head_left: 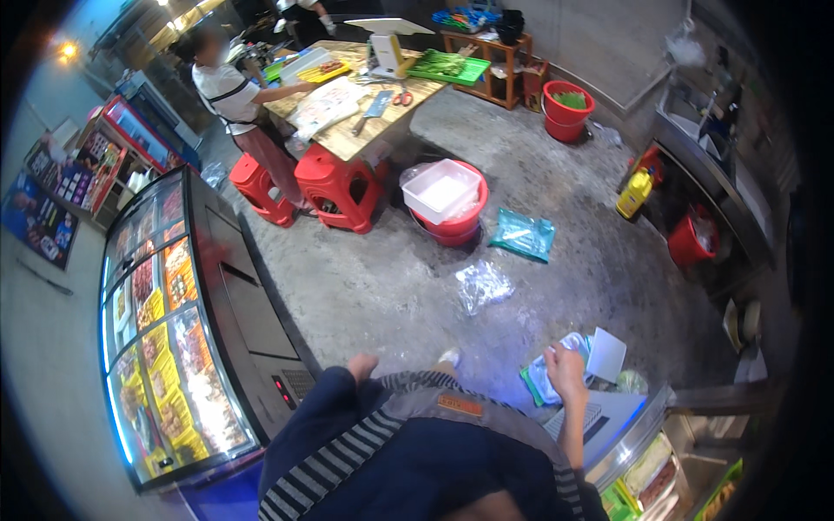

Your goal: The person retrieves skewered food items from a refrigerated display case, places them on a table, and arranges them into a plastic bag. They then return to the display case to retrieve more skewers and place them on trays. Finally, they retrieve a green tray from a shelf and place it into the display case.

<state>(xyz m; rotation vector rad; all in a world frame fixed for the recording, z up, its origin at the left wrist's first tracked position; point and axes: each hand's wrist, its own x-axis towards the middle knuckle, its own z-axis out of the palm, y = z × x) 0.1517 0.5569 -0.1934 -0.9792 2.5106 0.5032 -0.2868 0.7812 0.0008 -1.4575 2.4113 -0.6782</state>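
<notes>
My right hand (565, 366) is at the lower right with its fingers curled closed. It overlaps a blue-and-white plastic packet (540, 382); whether it grips the packet or only passes above it is unclear, and what lies inside the fingers is hidden. Beside it stands a white panel-like piece (606, 354) on the end of a grey metal counter (618, 421). My left hand (362, 365) hangs low by my left side, near the glass display case (261, 326). It is small and blurred, so its fingers do not show clearly. My striped apron (434, 386) covers my front.
Ahead, a red bucket (473, 224) carries a white tub (443, 193). A teal packet (523, 234) and clear plastic (483, 286) lie on the floor. Red stools (334, 178) stand by a wooden table (347, 137), where another person (230, 82) works. A metal sink unit (695, 182) lines the right.
</notes>
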